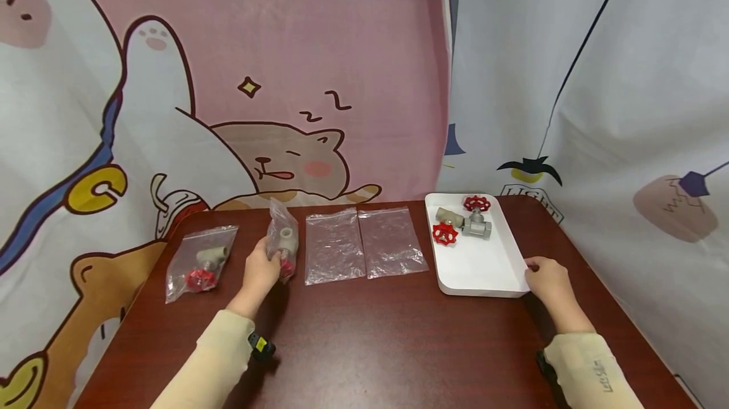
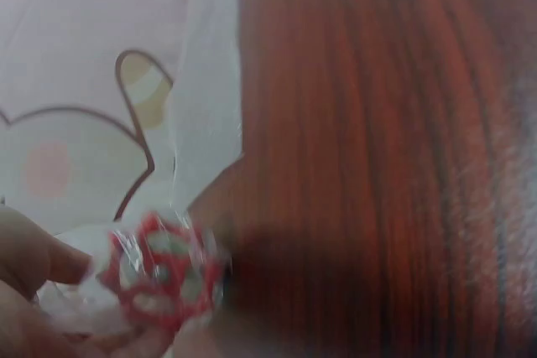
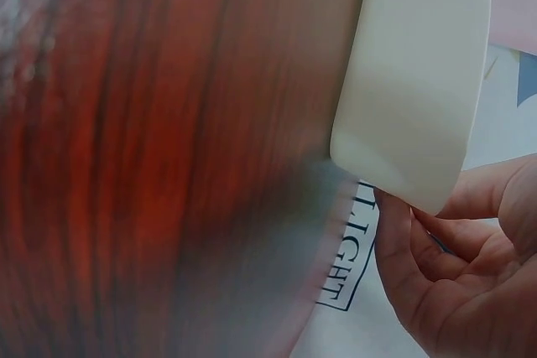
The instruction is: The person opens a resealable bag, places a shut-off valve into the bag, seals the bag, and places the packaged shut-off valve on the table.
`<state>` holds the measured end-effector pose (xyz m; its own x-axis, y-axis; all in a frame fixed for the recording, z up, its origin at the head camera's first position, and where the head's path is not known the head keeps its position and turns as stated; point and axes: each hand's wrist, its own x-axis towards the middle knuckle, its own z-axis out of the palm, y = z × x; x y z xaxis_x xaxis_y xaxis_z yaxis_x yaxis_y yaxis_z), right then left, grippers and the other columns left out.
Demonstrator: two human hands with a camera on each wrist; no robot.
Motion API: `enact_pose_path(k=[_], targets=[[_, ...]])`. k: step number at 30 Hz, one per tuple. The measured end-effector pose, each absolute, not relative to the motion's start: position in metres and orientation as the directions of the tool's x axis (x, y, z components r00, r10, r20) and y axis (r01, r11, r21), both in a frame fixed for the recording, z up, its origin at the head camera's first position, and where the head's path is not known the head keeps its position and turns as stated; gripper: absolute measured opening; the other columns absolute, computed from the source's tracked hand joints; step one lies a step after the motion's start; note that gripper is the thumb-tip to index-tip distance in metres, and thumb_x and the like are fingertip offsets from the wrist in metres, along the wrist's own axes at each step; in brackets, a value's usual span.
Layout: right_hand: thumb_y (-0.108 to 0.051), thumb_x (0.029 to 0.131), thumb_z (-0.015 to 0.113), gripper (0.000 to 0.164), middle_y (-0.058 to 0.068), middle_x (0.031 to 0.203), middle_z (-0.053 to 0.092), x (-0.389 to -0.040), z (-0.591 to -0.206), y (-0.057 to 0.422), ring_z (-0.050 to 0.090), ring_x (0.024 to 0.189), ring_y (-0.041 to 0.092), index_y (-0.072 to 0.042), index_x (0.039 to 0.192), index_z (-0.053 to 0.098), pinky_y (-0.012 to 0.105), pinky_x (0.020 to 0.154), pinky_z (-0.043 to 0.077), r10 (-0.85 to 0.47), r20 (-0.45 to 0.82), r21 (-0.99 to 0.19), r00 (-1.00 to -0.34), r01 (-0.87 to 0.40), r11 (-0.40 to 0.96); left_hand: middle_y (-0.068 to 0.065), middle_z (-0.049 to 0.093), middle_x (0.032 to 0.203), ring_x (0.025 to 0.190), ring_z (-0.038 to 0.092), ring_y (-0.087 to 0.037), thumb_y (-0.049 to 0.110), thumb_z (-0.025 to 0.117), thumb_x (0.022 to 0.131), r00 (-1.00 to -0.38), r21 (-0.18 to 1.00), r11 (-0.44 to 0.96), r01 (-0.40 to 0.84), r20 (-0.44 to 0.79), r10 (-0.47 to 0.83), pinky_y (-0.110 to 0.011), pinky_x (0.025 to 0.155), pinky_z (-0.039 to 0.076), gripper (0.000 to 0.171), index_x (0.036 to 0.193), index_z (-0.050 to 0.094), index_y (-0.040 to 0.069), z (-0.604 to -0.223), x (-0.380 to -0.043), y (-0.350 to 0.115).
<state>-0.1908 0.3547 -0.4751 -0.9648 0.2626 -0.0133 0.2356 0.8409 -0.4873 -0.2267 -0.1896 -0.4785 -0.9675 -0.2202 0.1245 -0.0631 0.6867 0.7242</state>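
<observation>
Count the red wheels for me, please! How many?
4. One wheel is in the leftmost bag, another wheel is in the held bag in the left grip, and a near wheel and far wheel are in the white tray.

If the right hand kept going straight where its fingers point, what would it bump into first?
The white tray: the fingertips of the right hand already touch its near right corner. Beyond that, the exact line is hard to judge.
</observation>
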Motion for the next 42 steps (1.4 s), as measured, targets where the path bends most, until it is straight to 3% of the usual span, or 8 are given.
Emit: enact_pose_path(k=[7, 14, 19, 23, 26, 34, 38, 42], targets=[[-0.005, 0.087, 0.046, 0.034, 0.039, 0.114, 0.054, -0.190, -0.474, 0.355, 0.053, 0.094, 0.047, 0.016, 0.112, 0.057, 0.057, 0.082, 0.045, 0.259, -0.009, -0.483, -0.966, 0.231, 0.845, -0.030, 0.049, 0.133, 0.119, 0.051, -0.032, 0.004, 0.045, 0.097, -0.976, 0.921, 0.356, -0.156, -0.088, -0.200, -0.039, 0.095, 0.047, 0.049, 0.143, 0.031, -0.004, -0.481, -0.234, -0.207], [-0.004, 0.087, 0.046, 0.034, 0.039, 0.113, 0.055, -0.189, -0.475, 0.353, 0.054, 0.092, 0.046, 0.017, 0.111, 0.057, 0.057, 0.081, 0.046, 0.256, 0.010, -0.479, -0.967, 0.220, 0.850, -0.029, 0.042, 0.140, 0.083, 0.057, 0.003, 0.008, 0.043, 0.100, -0.963, 0.960, 0.127, -0.251, -0.234, -0.134, -0.016, 0.072, 0.051, 0.052, 0.148, 0.023, 0.001, -0.485, -0.239, -0.224], [-0.004, 0.087, 0.046, 0.033, 0.039, 0.111, 0.055, -0.190, -0.476, 0.353, 0.054, 0.088, 0.044, 0.016, 0.110, 0.058, 0.055, 0.078, 0.047, 0.250, 0.015, -0.486, -0.968, 0.212, 0.848, -0.026, 0.034, 0.144, 0.091, 0.056, -0.001, 0.011, 0.038, 0.101, -0.947, 0.948, 0.020, -0.318, -0.316, -0.063, -0.026, 0.085, 0.052, 0.055, 0.150, 0.013, 0.001, -0.494, -0.240, -0.237], [-0.004, 0.088, 0.046, 0.033, 0.039, 0.112, 0.055, -0.190, -0.476, 0.353, 0.054, 0.088, 0.043, 0.016, 0.111, 0.057, 0.055, 0.079, 0.047, 0.254, 0.000, -0.491, -0.967, 0.222, 0.842, -0.026, 0.028, 0.146, 0.119, 0.047, -0.022, 0.008, 0.031, 0.102, -0.934, 0.934, -0.018, -0.357, -0.358, -0.022, -0.041, 0.098, 0.046, 0.056, 0.150, 0.004, -0.001, -0.500, -0.241, -0.241], [-0.004, 0.088, 0.046, 0.033, 0.039, 0.114, 0.054, -0.190, -0.476, 0.354, 0.054, 0.091, 0.044, 0.016, 0.112, 0.057, 0.056, 0.081, 0.046, 0.261, -0.009, -0.487, -0.965, 0.232, 0.842, -0.028, 0.021, 0.150, 0.132, 0.032, -0.032, 0.007, 0.029, 0.102, -0.930, 0.930, -0.027, -0.365, -0.366, -0.026, -0.043, 0.097, 0.046, 0.056, 0.150, 0.001, -0.001, -0.499, -0.241, -0.241], [-0.004, 0.086, 0.046, 0.034, 0.039, 0.112, 0.055, -0.190, -0.475, 0.354, 0.054, 0.092, 0.047, 0.017, 0.110, 0.057, 0.058, 0.081, 0.045, 0.250, 0.023, -0.470, -0.968, 0.210, 0.857, -0.030, 0.036, 0.139, 0.102, 0.054, -0.021, 0.003, 0.045, 0.096, -0.928, 0.928, 0.159, -0.337, -0.299, -0.224, -0.025, 0.071, 0.056, 0.061, 0.148, 0.013, -0.004, -0.492, -0.240, -0.238], [-0.004, 0.086, 0.045, 0.034, 0.039, 0.113, 0.054, -0.190, -0.475, 0.354, 0.054, 0.092, 0.048, 0.017, 0.110, 0.057, 0.058, 0.081, 0.045, 0.252, 0.015, -0.467, -0.968, 0.216, 0.857, -0.033, 0.031, 0.142, 0.121, 0.044, -0.036, 0.007, 0.053, 0.092, -0.925, 0.894, 0.320, -0.314, -0.213, -0.314, -0.037, 0.085, 0.053, 0.068, 0.148, 0.015, -0.003, -0.490, -0.239, -0.238], [-0.004, 0.086, 0.046, 0.034, 0.039, 0.113, 0.055, -0.191, -0.475, 0.355, 0.054, 0.092, 0.047, 0.016, 0.111, 0.057, 0.057, 0.081, 0.045, 0.247, 0.008, -0.464, -0.969, 0.215, 0.859, -0.032, 0.028, 0.146, 0.132, 0.031, -0.045, 0.013, 0.053, 0.093, -0.916, 0.845, 0.442, -0.302, -0.128, -0.381, -0.051, 0.105, 0.036, 0.064, 0.147, 0.022, -0.002, -0.489, -0.237, -0.237]])
